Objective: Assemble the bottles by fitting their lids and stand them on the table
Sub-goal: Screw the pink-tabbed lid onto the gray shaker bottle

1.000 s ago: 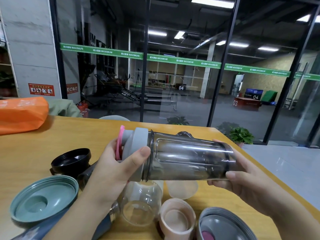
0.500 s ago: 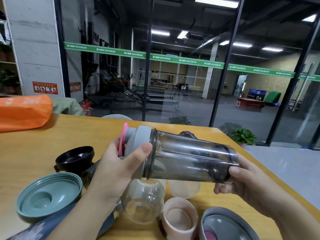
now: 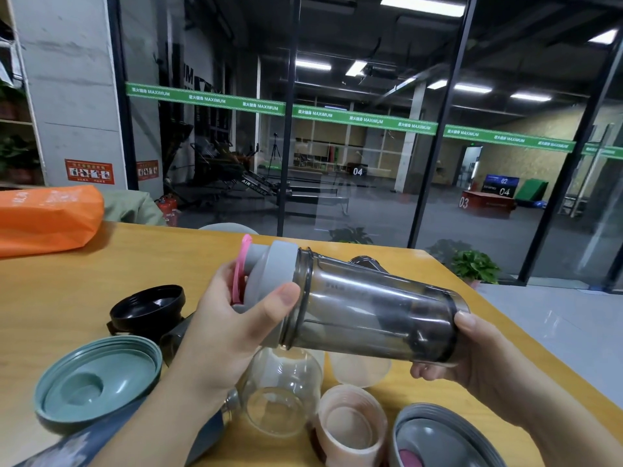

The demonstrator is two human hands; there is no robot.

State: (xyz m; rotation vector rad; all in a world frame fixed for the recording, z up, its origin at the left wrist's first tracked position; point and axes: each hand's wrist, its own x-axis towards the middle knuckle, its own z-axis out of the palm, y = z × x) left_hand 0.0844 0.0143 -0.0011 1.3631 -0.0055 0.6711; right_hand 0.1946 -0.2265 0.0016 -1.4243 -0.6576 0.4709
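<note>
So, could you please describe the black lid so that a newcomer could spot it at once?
Start at the wooden table and look at its left half, behind the big teal lid. The black lid lies there upside down, just left of the left hand. It is the only black, bowl-shaped piece.

Two hands were in view, left hand [image 3: 215, 326] and right hand [image 3: 472, 358]. One smoky shaker bottle [image 3: 371, 311] with one grey lid [image 3: 269, 281]. Loose lids: one teal lid [image 3: 97, 375], one black lid [image 3: 148, 306], one grey lid with pink centre [image 3: 435, 436]. One clear glass bottle [image 3: 279, 392], one pink cup [image 3: 350, 426], one translucent cup [image 3: 360, 369], one orange bag [image 3: 47, 220].
</note>
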